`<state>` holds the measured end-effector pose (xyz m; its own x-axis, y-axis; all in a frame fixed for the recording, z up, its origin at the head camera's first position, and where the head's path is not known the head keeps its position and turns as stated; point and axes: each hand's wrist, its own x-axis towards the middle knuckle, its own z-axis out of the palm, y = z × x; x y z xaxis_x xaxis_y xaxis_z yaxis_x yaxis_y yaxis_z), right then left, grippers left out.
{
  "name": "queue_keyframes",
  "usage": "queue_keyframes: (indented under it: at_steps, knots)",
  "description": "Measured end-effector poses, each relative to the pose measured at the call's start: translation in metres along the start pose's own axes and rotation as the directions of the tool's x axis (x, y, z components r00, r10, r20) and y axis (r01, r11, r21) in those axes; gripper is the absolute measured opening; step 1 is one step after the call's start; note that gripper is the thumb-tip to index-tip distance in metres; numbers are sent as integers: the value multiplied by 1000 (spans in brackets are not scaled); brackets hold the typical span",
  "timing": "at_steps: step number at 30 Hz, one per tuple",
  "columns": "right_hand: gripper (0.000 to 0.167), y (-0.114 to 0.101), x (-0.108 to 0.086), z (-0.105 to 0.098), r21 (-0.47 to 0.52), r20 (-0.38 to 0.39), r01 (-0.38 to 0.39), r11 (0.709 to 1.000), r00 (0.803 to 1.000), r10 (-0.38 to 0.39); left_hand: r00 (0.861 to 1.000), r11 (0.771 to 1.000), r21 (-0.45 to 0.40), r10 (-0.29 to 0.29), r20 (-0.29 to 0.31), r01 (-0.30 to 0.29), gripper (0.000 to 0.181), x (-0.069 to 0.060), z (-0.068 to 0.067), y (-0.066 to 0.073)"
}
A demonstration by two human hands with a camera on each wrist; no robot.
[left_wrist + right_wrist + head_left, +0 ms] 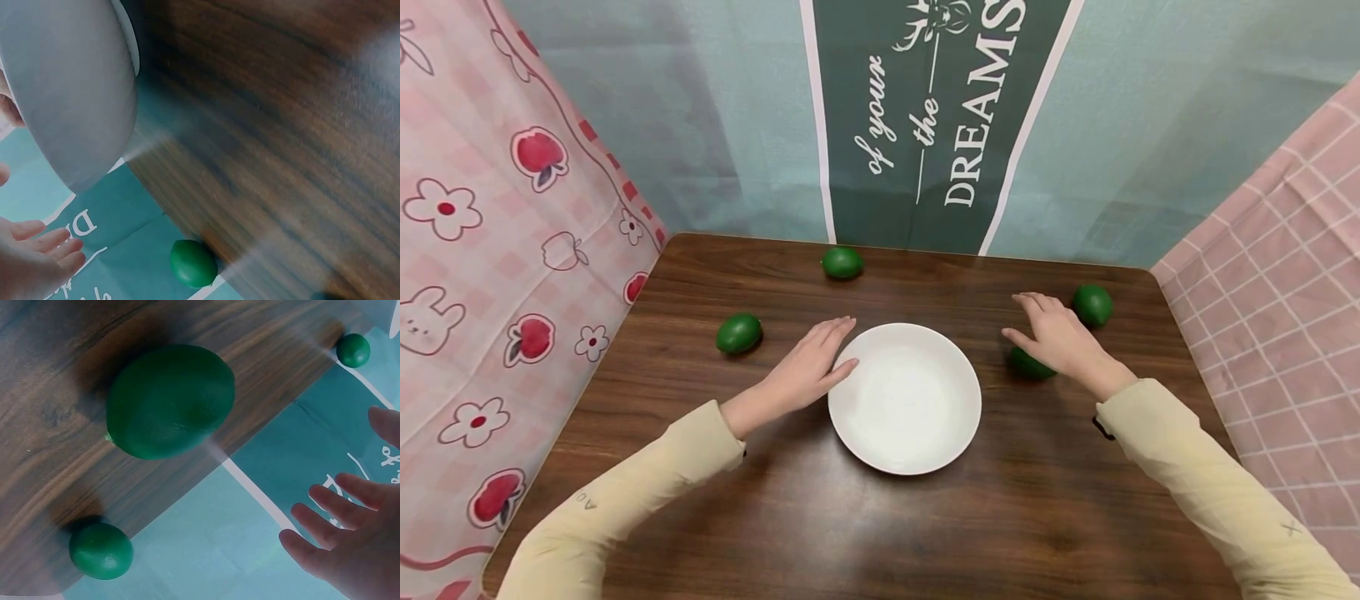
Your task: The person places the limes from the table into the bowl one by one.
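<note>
A shallow white bowl (906, 400) stands in the middle of the brown table, its pale outer side (75, 94) large in the left wrist view. My left hand (808, 367) is at its left rim with fingers extended and thumb by the edge; whether it touches cannot be told. Above a green lime (1028, 367) right of the bowl hovers my right hand (1060, 333), fingers spread and holding nothing. That hand partly hides the lime in the head view; the right wrist view shows the lime (169, 403) whole. Another lime (1092, 305) lies just beyond the right hand.
One lime (842, 262) lies near the table's back edge, and another lime (739, 333) lies left of my left hand. A teal cloth (760, 125) with lettering hangs behind the wooden table (760, 517). Pink patterned cloths (1300, 275) flank both sides.
</note>
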<state>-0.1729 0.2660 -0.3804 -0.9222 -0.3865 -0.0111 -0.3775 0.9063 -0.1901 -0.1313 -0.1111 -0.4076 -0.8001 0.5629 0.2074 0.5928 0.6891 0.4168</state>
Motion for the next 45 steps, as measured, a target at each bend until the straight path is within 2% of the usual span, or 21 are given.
queue_keyframes:
  at_steps: [9, 24, 31, 35, 40, 45]
  knots:
    - [61, 4, -6, 5, 6, 19, 8, 1000, 1000, -8, 1000, 1000, 7, -20, 2, 20, 56, -7, 12, 5]
    - [63, 9, -11, 12, 21, 37, -14, 1000, 999, 13, 1000, 1000, 1, 20, -24, -20, 57, -14, 30, 7]
    - [63, 11, -13, 14, 33, 34, -16, 999, 999, 15, 999, 1000, -16, 21, -34, -22, 56, -14, 35, 9]
    - [62, 12, -14, 15, 35, 35, -17, 999, 999, 16, 1000, 1000, -20, 2, -29, -3, 56, -15, 37, 9]
    - [62, 12, -15, 16, 48, 52, -37, 998, 998, 35, 1000, 999, -32, -13, -23, 13, 57, -16, 39, 10]
    - [62, 15, -17, 21, 74, 77, -48, 996, 996, 42, 1000, 1000, -25, -2, -31, 1, 57, -16, 41, 9]
